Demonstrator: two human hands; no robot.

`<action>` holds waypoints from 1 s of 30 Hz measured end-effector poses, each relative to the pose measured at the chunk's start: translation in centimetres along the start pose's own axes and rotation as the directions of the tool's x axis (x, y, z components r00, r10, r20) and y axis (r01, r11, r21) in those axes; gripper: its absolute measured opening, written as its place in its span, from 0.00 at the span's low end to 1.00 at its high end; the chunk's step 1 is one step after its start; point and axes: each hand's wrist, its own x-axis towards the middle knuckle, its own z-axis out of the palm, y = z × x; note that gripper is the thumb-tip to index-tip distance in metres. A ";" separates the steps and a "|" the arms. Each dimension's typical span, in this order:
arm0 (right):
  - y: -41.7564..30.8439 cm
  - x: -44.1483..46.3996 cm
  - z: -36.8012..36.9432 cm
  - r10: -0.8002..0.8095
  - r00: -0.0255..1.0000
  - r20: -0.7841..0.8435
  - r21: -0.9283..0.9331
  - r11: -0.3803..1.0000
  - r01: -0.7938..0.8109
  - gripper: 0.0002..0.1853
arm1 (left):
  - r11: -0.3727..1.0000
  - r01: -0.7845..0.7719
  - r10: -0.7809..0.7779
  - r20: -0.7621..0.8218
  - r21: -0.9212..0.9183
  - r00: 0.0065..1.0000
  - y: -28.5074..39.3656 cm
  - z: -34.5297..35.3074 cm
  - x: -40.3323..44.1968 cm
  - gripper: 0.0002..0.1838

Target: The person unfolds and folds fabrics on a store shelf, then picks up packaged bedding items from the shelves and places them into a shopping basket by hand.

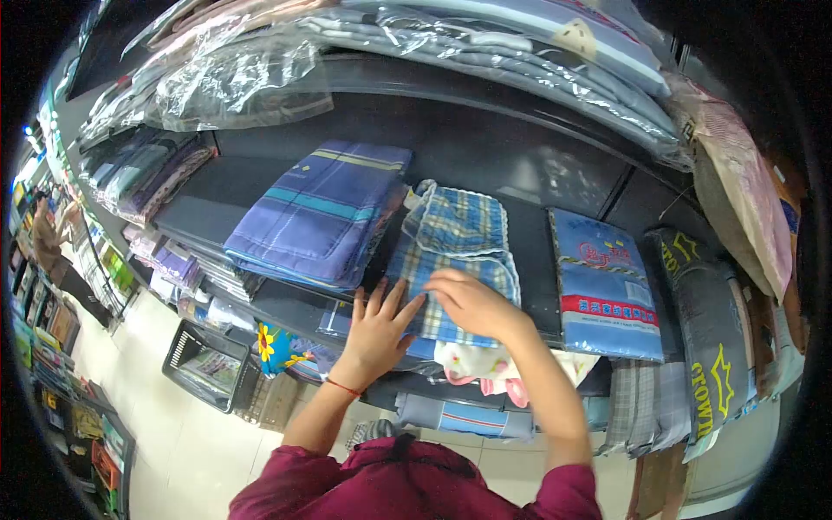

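A blue and yellow plaid cloth (459, 227) with a white trimmed edge lies partly folded on the dark shelf. My left hand (375, 328) has its fingers spread, with the fingertips at the cloth's lower left edge. On the lower part of the cloth rests my right hand (468, 303), its fingers bent and close together; whether they pinch any fabric is hidden. Left of the cloth sits a stack of folded purple-blue checked cloths (316, 212). White fabric with pink and green patterns (485, 362) hangs out below the plaid cloth.
A packaged blue textile (604, 277) with a red band lies at the right, beside a dark grey bag (698, 312). Plastic-wrapped goods (485, 56) fill the upper shelf. A black basket (208, 364) stands at lower left. Another person (54, 243) stands in the far-left aisle.
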 end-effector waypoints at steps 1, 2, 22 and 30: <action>0.5 1.5 1.1 -0.028 0.994 0.106 -0.056 0.998 0.034 0.15 | 1.000 0.002 -0.002 -0.003 -0.001 1.000 0.0 0.0 0.0 0.37; 0.7 2.7 1.7 -0.049 0.993 0.105 -0.097 0.994 0.060 0.19 | 1.000 0.017 -0.017 -0.003 -0.024 1.000 0.1 -0.1 0.1 0.37; 3.1 -0.5 -7.5 0.230 0.951 -0.206 -0.474 0.827 -0.303 0.21 | 0.984 -0.018 0.004 -0.082 -0.175 0.997 -1.5 -0.2 0.0 0.29; -1.2 -13.5 -1.9 0.446 0.874 -0.194 0.705 0.683 -0.192 0.10 | 0.961 0.047 -0.105 -0.202 -0.273 0.974 -2.1 0.4 -0.3 0.28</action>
